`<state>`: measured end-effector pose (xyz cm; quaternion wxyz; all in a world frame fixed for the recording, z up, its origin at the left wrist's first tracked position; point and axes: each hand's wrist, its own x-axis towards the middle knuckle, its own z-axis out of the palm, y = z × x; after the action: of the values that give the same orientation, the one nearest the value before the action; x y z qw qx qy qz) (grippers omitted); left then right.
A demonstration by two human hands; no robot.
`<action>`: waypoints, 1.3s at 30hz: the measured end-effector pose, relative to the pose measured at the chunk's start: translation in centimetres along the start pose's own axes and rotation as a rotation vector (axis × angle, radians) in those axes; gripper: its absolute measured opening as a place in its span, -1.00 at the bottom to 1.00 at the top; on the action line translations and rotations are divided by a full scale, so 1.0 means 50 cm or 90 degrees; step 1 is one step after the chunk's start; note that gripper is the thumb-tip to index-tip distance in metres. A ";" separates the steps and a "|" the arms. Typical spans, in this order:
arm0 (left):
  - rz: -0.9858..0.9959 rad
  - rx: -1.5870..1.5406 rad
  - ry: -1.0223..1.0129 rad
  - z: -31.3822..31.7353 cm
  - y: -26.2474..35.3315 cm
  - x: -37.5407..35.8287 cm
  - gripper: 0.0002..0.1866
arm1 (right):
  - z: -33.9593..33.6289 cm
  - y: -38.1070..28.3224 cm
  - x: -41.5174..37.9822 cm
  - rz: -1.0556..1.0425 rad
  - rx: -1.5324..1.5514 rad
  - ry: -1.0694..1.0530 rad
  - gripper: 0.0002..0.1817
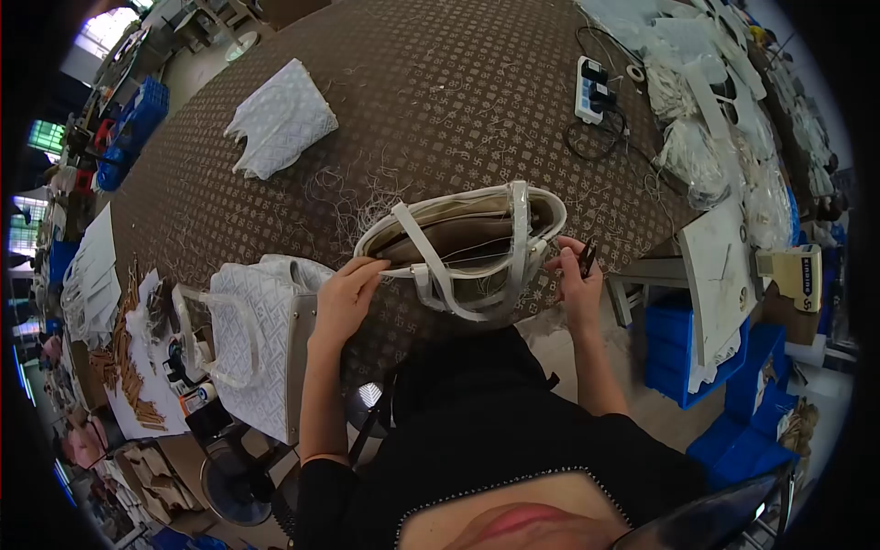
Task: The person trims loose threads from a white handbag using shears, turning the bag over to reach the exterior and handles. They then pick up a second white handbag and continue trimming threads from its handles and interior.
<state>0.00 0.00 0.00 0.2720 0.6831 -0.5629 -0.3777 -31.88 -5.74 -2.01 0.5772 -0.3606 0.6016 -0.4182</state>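
Observation:
A white handbag (368, 240) with two strap handles sits at the near edge of the patterned table, its top open and the brown lining showing. My left hand (345, 301) pinches the left end of the bag's rim between thumb and fingers. By the right end of the bag is my right hand (579, 286), its fingers curled around small dark thread snips (588, 260) that point up. Its fingertips are right at the bag's side. Loose threads (353, 203) lie tangled on the cloth just behind the bag.
Left of the bag stands a white patterned bag (252, 339). A folded white piece (282, 119) lies farther back on the table (440, 110). A power strip (589, 90) with cables is at the back right, beside plastic-wrapped pieces (692, 156). Blue crates (669, 348) stand below right.

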 end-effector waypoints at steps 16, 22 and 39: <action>0.450 0.429 0.084 0.034 0.186 0.018 -0.66 | 0.037 -0.019 0.078 -0.255 -0.239 -0.066 -0.66; 0.434 0.672 -0.121 0.033 0.204 0.048 -0.81 | 0.036 0.002 0.087 -0.264 -0.178 -0.050 -0.64; 0.257 0.111 0.141 0.010 0.088 0.131 -0.33 | 0.029 0.020 0.082 -0.250 -0.143 -0.072 -0.66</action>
<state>-2.34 -7.32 1.84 0.3422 0.6148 -0.6852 -0.1883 -30.71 -9.25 -4.51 0.4739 -0.5557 0.5293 -0.4317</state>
